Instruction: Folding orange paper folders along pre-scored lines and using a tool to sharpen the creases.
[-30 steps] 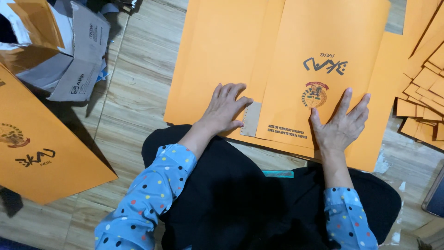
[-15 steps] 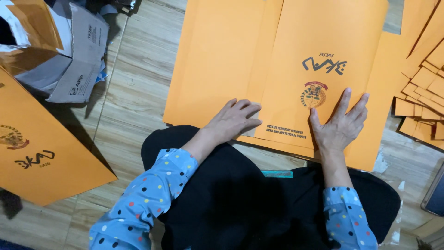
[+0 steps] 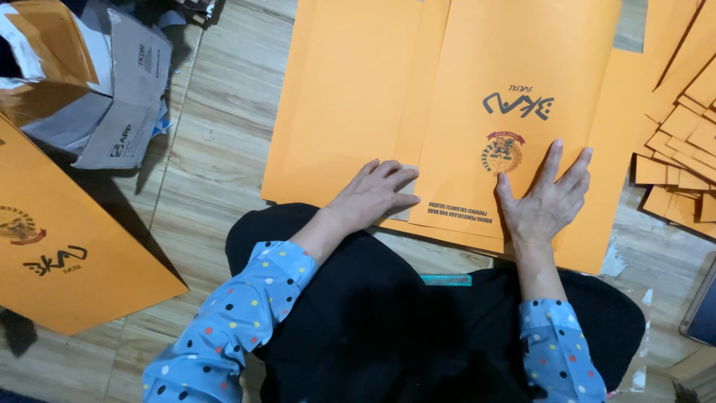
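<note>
Pale wood-plank flooring (image 3: 216,112) is carrying everything. A large orange paper envelope with a printed emblem (image 3: 514,97) is lying on wider orange sheets (image 3: 343,97), just ahead of the person's knees. The right hand (image 3: 548,205) is pressing flat on it, fingers spread, gripping nothing; the left hand (image 3: 373,198) is resting loosely curled at its near-left edge, over a grey flap. Pressing evenly along that edge looks wise. Small orange folded slips (image 3: 682,134) are crowding the right; a torn grey cardboard box (image 3: 97,82) and another orange envelope (image 3: 67,246) are bounding the open floor on the left.

Bright, even light; sharp, soft shadows.
</note>
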